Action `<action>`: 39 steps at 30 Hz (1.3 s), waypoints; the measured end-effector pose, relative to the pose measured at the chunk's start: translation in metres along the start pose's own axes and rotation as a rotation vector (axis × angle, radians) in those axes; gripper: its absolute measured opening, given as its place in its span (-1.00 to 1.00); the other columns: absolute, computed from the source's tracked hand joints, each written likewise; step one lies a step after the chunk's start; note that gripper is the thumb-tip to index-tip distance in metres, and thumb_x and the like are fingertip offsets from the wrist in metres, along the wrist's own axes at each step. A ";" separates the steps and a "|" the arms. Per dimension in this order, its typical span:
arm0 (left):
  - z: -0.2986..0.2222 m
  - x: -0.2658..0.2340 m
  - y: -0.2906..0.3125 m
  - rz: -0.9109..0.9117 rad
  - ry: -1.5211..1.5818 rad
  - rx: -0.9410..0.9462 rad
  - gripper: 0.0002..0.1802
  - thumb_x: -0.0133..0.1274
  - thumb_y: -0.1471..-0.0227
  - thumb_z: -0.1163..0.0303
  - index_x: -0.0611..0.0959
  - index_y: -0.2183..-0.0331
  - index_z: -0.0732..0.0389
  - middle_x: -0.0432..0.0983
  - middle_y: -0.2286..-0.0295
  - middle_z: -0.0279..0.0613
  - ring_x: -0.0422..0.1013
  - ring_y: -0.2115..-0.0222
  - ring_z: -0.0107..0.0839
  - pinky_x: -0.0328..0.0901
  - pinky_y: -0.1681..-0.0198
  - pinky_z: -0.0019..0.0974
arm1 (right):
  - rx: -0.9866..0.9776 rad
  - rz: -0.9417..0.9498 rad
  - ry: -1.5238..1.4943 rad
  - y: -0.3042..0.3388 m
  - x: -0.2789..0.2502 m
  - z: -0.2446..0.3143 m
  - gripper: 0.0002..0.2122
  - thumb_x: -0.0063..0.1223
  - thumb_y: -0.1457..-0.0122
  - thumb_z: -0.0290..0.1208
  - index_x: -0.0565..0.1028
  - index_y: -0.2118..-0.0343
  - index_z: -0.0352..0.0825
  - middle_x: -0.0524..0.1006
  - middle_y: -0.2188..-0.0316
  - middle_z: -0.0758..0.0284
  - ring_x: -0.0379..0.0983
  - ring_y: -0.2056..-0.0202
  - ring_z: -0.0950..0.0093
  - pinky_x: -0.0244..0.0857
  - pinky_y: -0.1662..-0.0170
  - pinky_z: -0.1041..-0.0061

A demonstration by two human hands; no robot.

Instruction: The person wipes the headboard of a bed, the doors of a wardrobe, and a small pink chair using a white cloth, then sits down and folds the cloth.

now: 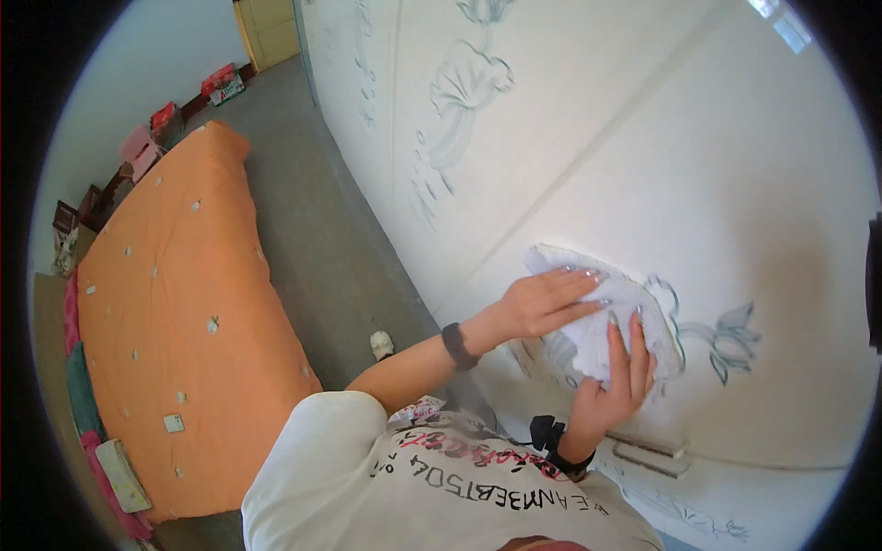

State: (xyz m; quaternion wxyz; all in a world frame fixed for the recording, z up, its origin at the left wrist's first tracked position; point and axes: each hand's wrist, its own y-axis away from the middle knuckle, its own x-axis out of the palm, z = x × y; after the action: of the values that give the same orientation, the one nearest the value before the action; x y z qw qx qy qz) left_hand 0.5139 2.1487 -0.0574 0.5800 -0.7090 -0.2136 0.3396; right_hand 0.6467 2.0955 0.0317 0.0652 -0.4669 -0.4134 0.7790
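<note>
A white cloth (661,317) is spread against an upright white panel (588,119) with painted grey-blue lotus flowers. My left hand (547,303) presses the cloth's upper left part, its long-nailed fingers nearly straight and side by side. Lower and to the right, my right hand (620,372) holds the cloth to the panel, with its fingers pointing up. Some folds bunch between the two hands. A painted flower (735,340) shows just right of the cloth. Dark bands circle both my wrists.
An orange-covered bed (193,321) stands at the left, with a grey floor (312,211) between it and the panel. A pink chair (140,151) and red bags (220,84) line the far wall. Handles (648,455) stick out low on the panel. A white shoe (381,344) is on the floor.
</note>
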 end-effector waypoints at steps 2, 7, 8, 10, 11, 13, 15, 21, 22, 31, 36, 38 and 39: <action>0.049 -0.029 -0.006 0.040 -0.015 -0.035 -0.70 -0.05 0.28 0.55 0.57 0.35 0.17 0.35 0.21 -0.06 0.35 0.25 -0.21 0.31 0.23 -0.30 | -0.029 0.071 -0.017 -0.028 0.032 0.027 -0.62 -0.16 0.24 -0.68 0.45 0.26 -0.30 0.40 0.16 0.24 0.36 0.22 0.35 0.10 0.16 0.51; 0.151 -0.082 0.015 0.005 -0.090 -0.348 -0.43 -0.05 0.41 0.68 0.43 0.17 0.22 0.24 0.11 0.01 0.26 0.14 -0.11 0.23 0.13 -0.23 | -0.088 0.293 -0.132 -0.078 0.149 0.084 -0.49 -0.26 0.24 -0.73 0.33 0.10 -0.28 0.23 0.00 0.29 0.16 0.02 0.27 -0.04 -0.01 0.30; 0.166 -0.084 0.017 -0.002 -0.084 -0.345 -0.43 -0.05 0.41 0.68 0.43 0.17 0.22 0.24 0.11 0.01 0.26 0.14 -0.11 0.23 0.13 -0.23 | -0.124 0.311 -0.150 -0.089 0.167 0.089 -0.49 -0.26 0.22 -0.74 0.32 0.09 -0.26 0.22 -0.01 0.29 0.16 0.02 0.27 -0.04 -0.01 0.30; 0.184 -0.095 0.041 0.069 -0.116 -0.531 -0.35 -0.05 0.45 0.72 0.38 0.13 0.23 0.19 0.07 0.03 0.21 0.10 -0.08 0.20 0.10 -0.22 | -0.181 0.329 -0.176 -0.088 0.206 0.095 -0.49 -0.25 0.21 -0.73 0.31 0.08 -0.25 0.22 -0.01 0.30 0.17 0.03 0.27 -0.04 -0.01 0.29; 0.187 -0.096 0.057 0.134 -0.041 -0.629 -0.29 -0.01 0.48 0.71 0.34 0.10 0.23 0.11 0.03 0.05 0.12 0.03 -0.06 0.19 0.09 -0.27 | -0.228 0.330 -0.192 -0.087 0.224 0.096 -0.49 -0.25 0.19 -0.73 0.31 0.07 -0.24 0.22 -0.01 0.30 0.17 0.04 0.26 -0.04 0.00 0.29; 0.182 -0.102 0.094 0.281 0.002 -0.749 -0.21 0.04 0.46 0.66 0.24 0.03 0.20 -0.01 -0.03 0.04 -0.02 -0.05 -0.08 0.09 0.00 -0.24 | -0.202 0.390 -0.146 -0.069 0.242 0.107 -0.55 -0.22 0.16 -0.69 0.32 0.10 -0.26 0.25 0.02 0.31 0.19 0.07 0.28 -0.02 0.01 0.31; 0.162 -0.100 0.103 0.377 0.187 -0.826 -0.18 0.10 0.43 0.57 0.16 0.02 0.30 -0.13 -0.06 0.08 -0.13 -0.08 -0.08 -0.01 -0.06 -0.22 | -0.132 0.410 -0.117 -0.049 0.242 0.101 -0.60 -0.23 0.14 -0.66 0.35 0.15 -0.29 0.29 0.05 0.28 0.20 0.08 0.28 -0.02 0.00 0.30; 0.142 -0.110 0.061 0.324 0.347 -0.689 -0.20 0.07 0.40 0.50 0.15 0.02 0.33 -0.12 -0.05 0.10 -0.11 -0.06 0.02 -0.05 -0.07 -0.15 | -0.154 0.299 -0.023 -0.053 0.204 0.100 -0.59 -0.29 0.19 -0.54 0.37 0.18 -0.34 0.28 0.06 0.15 0.15 0.01 0.20 -0.09 -0.03 0.23; 0.154 -0.117 0.046 0.327 0.358 -0.564 -0.22 0.06 0.39 0.50 0.17 0.02 0.30 -0.10 -0.05 0.07 -0.09 -0.06 0.02 -0.06 -0.07 -0.12 | -0.191 0.174 0.030 -0.064 0.203 0.105 -0.60 -0.29 0.19 -0.53 0.37 0.18 -0.35 0.27 0.06 0.12 0.15 0.02 0.18 -0.08 -0.03 0.20; 0.338 -0.191 -0.041 0.167 -0.183 -0.106 -0.35 0.00 0.34 0.43 0.31 0.05 0.12 0.06 -0.02 -0.11 0.04 -0.03 -0.15 0.00 -0.02 -0.09 | -0.309 -0.296 0.006 -0.196 0.294 0.199 -0.60 -0.33 0.17 -0.60 0.36 0.17 -0.38 0.28 0.06 0.10 0.18 0.05 0.12 -0.05 -0.01 0.19; 0.432 -0.229 -0.050 0.119 -0.173 -0.114 -0.42 -0.02 0.36 0.50 0.38 0.13 0.20 0.15 0.04 0.01 0.12 0.03 -0.06 0.07 0.02 -0.10 | -0.276 -0.283 -0.065 -0.250 0.360 0.253 -0.58 -0.34 0.20 -0.67 0.37 0.18 -0.39 0.28 0.06 0.09 0.19 0.04 0.17 -0.04 -0.02 0.24; 0.478 -0.240 -0.050 0.109 -0.169 -0.120 -0.44 -0.03 0.37 0.51 0.40 0.15 0.23 0.18 0.06 0.05 0.15 0.05 -0.03 0.10 0.04 -0.10 | -0.224 -0.146 -0.155 -0.277 0.388 0.279 -0.58 -0.33 0.20 -0.70 0.37 0.18 -0.39 0.28 0.06 0.09 0.21 0.04 0.21 -0.02 0.00 0.26; 0.497 -0.248 -0.045 0.089 -0.181 -0.148 -0.45 -0.02 0.39 0.52 0.40 0.17 0.26 0.19 0.08 0.09 0.16 0.07 -0.01 0.12 0.06 -0.11 | -0.231 -0.112 -0.224 -0.287 0.403 0.289 -0.56 -0.32 0.20 -0.73 0.36 0.17 -0.36 0.27 0.05 0.09 0.22 0.04 0.23 0.01 0.03 0.27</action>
State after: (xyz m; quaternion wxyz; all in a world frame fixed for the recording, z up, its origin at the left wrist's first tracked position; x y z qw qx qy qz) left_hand -0.0125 2.3237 -0.0038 0.4887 -0.7252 -0.2580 0.4108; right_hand 0.1156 2.3101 0.0263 0.0079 -0.3577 -0.5302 0.7687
